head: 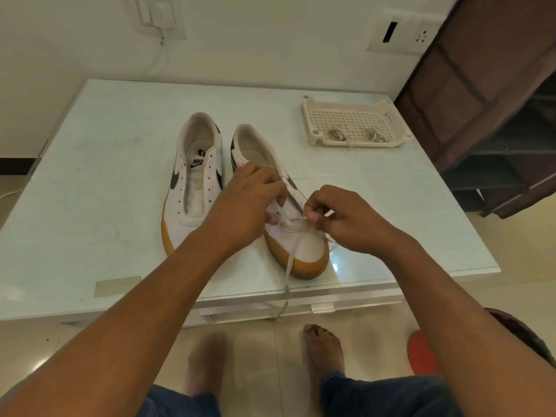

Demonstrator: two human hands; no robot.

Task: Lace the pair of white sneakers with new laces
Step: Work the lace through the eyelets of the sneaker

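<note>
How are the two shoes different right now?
The left sneaker has no lace, only empty holes; the right sneaker has a white lace started near its toe, with one end trailing off the table edge. Nobody touches the left sneaker; the left hand holds the right sneaker and the right hand pinches its lace. Both are white with black swooshes and tan soles, toes toward the person.

Your left hand (240, 203) and right hand (346, 221) are bare, as are both forearms to the edge of view. You wear blue denim trousers (376, 395), frayed at the hems; your feet (323, 350) are bare.
</note>
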